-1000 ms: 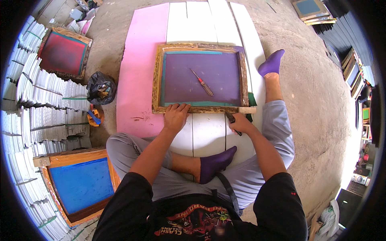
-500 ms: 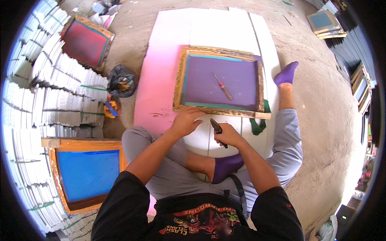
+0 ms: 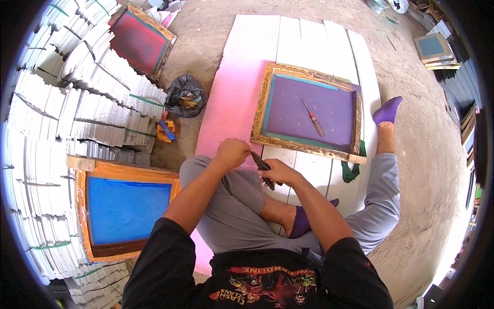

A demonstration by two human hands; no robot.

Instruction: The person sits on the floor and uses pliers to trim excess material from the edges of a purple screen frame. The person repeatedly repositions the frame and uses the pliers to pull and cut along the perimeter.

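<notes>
My right hand (image 3: 282, 172) is wrapped round a pair of dark pliers (image 3: 261, 164), whose jaws point up and left. Close to the jaw tips, my left hand (image 3: 232, 154) is closed with its fingers pressed together; whatever it pinches is too small to make out. Beyond both hands a wooden screen-printing frame (image 3: 303, 147) with purple mesh lies flat on the white and pink boards. A screwdriver (image 3: 315, 121) with a red and dark handle rests on the mesh. The near edge of the frame is a short way from my hands, touched by neither.
White and pink boards (image 3: 231, 92) lie under my legs. To the left stand stacks of white sheets (image 3: 46, 180), a blue-mesh frame (image 3: 128, 211), a red-mesh frame (image 3: 139, 41) and a black rubbish bag (image 3: 185, 98). A green strap (image 3: 350, 172) lies by the frame's right corner.
My left hand has left the frame's near edge, closed, and come to the pliers' tips. The pliers stay in my right hand. The whole view has shifted, with things now further right.
</notes>
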